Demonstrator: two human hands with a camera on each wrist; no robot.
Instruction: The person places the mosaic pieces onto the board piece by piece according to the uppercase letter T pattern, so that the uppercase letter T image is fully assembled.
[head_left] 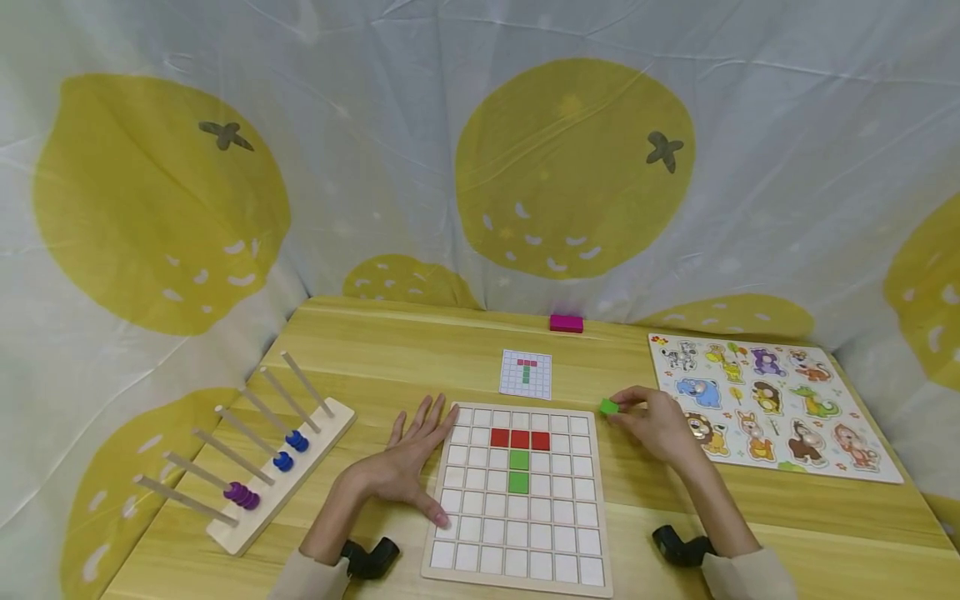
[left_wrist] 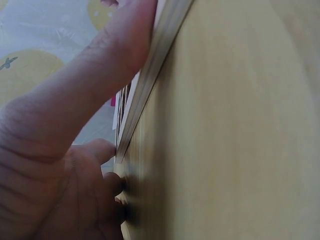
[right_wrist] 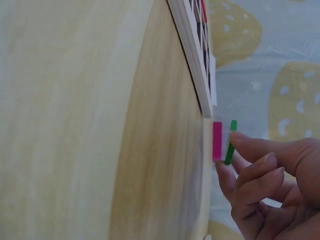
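A wooden grid board (head_left: 517, 581) lies on the table, with three red tiles (head_left: 520, 439) in a row and two green tiles (head_left: 518, 471) below the middle one. My left hand (head_left: 405, 462) rests at the board's left edge, fingers spread, thumb on the rim; the left wrist view shows the thumb (left_wrist: 100, 75) against that edge. Just off the board's right side, my right hand (head_left: 651, 421) pinches a small green tile (head_left: 608, 407) between thumb and fingers. In the right wrist view that green tile (right_wrist: 230, 142) appears edge-on, held above the table.
Behind the board lies a pattern card (head_left: 526, 374) with a red and green T. A magenta block (head_left: 566, 323) sits near the curtain. On the left stands a peg rack (head_left: 281, 475) with purple and blue rings; on the right lies an animal puzzle board (head_left: 780, 408).
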